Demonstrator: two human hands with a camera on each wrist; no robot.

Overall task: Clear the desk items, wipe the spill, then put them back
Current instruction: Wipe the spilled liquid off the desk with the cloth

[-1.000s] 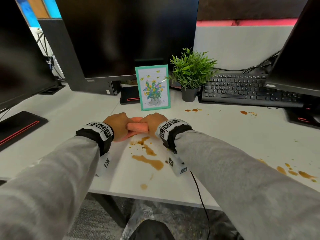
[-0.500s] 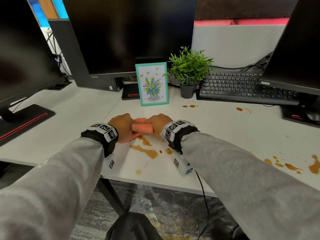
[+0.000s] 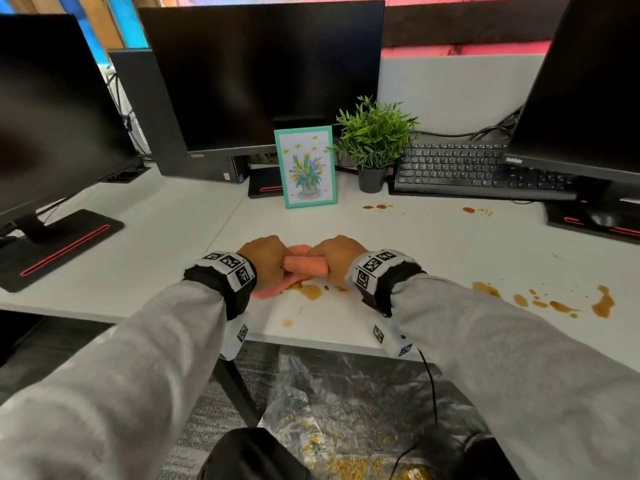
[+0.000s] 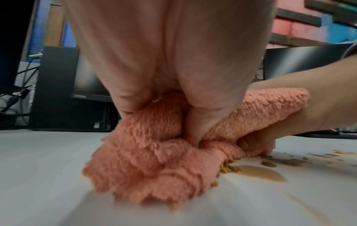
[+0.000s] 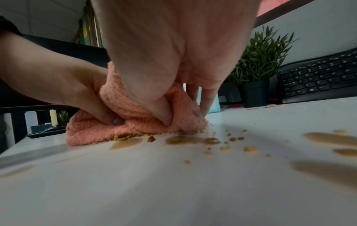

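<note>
At the centre of the head view, the left hand [image 3: 266, 261] and right hand [image 3: 334, 259] gripped a pink cloth [image 3: 304, 265], fingers curled round it. It touched the brown spill [image 3: 311, 291] on the white desk [image 3: 433, 251].

Fingertips of left hand [image 3: 266, 261] and right hand [image 3: 334, 259] are buried in the cloth [image 3: 304, 265]; spill [image 3: 311, 291] beneath it is concealed. Side monitors [image 3: 52, 116] are cropped by frame edges; keyboard [image 3: 460, 168] is partly covered
</note>
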